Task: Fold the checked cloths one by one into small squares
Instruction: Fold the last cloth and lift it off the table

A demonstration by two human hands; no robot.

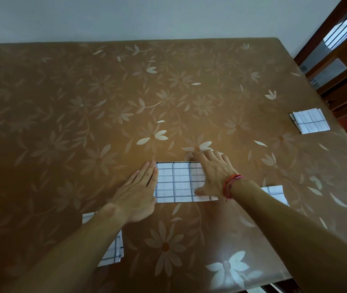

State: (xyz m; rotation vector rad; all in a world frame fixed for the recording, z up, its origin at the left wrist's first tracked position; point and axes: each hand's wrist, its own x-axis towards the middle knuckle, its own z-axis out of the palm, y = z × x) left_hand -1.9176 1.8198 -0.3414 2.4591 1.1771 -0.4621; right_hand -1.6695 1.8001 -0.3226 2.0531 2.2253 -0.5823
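Left hand (140, 187) flat, fingers straight — at the left edge of the folded cloth (176, 182). Right hand (212, 174) spread wide, pressing its right part onto the counter (105, 102).

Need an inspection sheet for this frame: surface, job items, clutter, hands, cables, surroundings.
Surface: table under brown floral cover.
Job's things: centre cloth, checked, folded to a rectangle, lying flat; folded square near right edge; near-left cloth and near-right cloth partly hidden under forearms.
Clutter: nothing seen.
Hands: left hand flat at centre cloth's left edge; right hand flat, fingers spread, pressing its right part; red bracelet on right wrist.
Cables: nothing seen.
Surroundings: pale wall behind; wooden chair at right.
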